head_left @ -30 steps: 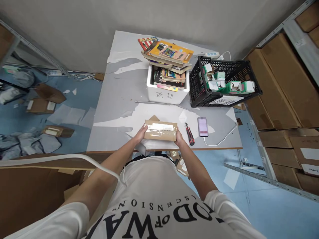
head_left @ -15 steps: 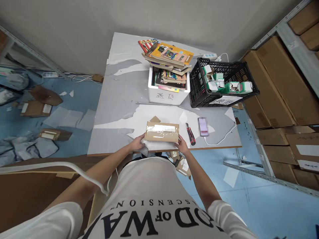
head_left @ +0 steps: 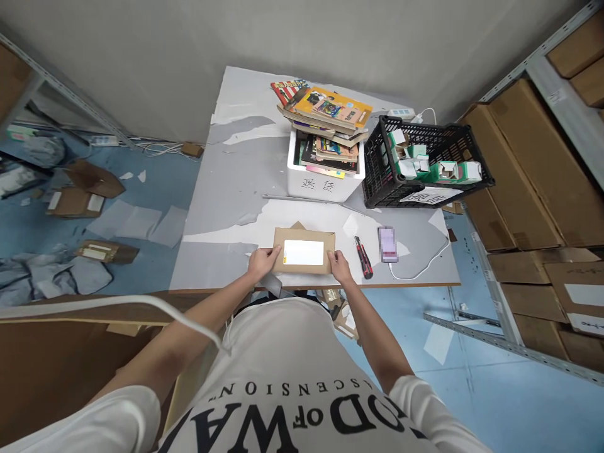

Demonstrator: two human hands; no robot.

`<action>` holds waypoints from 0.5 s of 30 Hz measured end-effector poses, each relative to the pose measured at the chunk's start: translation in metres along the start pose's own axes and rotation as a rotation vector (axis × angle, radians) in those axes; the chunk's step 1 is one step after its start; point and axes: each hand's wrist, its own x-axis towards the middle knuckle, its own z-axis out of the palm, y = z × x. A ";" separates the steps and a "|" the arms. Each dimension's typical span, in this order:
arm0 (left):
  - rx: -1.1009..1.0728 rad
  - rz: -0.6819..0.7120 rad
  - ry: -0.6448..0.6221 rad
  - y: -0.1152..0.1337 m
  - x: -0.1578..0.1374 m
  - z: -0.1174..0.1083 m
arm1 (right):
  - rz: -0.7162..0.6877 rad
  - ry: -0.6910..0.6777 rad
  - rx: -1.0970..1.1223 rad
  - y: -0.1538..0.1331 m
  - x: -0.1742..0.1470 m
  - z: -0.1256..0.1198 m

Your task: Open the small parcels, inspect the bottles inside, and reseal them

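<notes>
A brown cardboard box (head_left: 278, 242) with a white label (head_left: 304, 253) on its upper face is held between my two hands over the table's front edge. My left hand (head_left: 262, 262) is closed on its left end, thumb on top. My right hand (head_left: 340, 265) grips the right end the same way. Behind the box a small brown cardboard corner (head_left: 297, 225) pokes out. To the right lie a red and black utility knife (head_left: 363, 257) and a phone (head_left: 388, 244) with a white cable plugged in.
A white bin (head_left: 324, 185) piled with books (head_left: 337, 110) stands on the table (head_left: 226, 182), beside a black crate (head_left: 377, 170) with green and white small boxes. Shelves of cartons (head_left: 523, 163) rise at right. Paper and opened boxes (head_left: 75, 202) litter the floor at left.
The box has been turned over: its taped side faced up before, and now the face with the white label does. Both thumbs now lie on top. The view has shifted slightly.
</notes>
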 end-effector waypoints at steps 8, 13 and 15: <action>0.132 -0.021 -0.056 -0.010 0.010 0.009 | 0.012 -0.071 -0.114 0.014 0.018 0.009; -0.097 -0.063 -0.128 -0.026 0.017 0.009 | 0.000 -0.085 -0.032 0.028 0.020 0.006; -0.259 -0.073 -0.206 -0.039 0.019 0.006 | -0.009 -0.098 0.023 0.040 0.015 -0.001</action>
